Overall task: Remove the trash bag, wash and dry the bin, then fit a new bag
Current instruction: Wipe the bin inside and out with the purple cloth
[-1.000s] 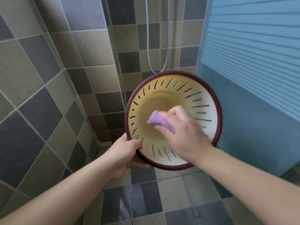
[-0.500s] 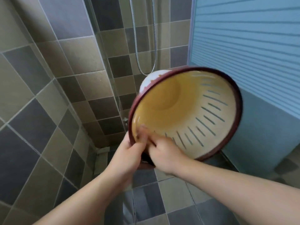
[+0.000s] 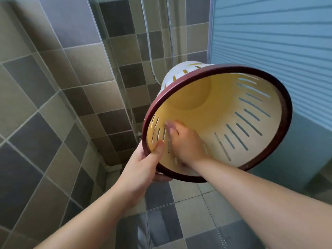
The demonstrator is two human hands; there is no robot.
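A slotted bin (image 3: pixel 233 105), cream-yellow inside with a dark red rim, is held up in the air, tilted with its mouth toward me and to the lower left. My left hand (image 3: pixel 143 162) grips the rim at the lower left, thumb inside. My right hand (image 3: pixel 185 141) is inside the bin, pressed against the lower left wall. A small bit of the purple cloth (image 3: pixel 168 125) shows, blurred, at its fingertips. No bag is in the bin.
Tiled shower walls (image 3: pixel 53 87) rise on the left and behind. A metal shower hose (image 3: pixel 149 42) hangs at the back. A blue ribbed panel (image 3: pixel 278 42) stands on the right. The tiled floor (image 3: pixel 170 221) lies below.
The bin has tilted and turned to show its side. My right hand with the cloth has gone from the bin's bottom to the inner wall near the rim.
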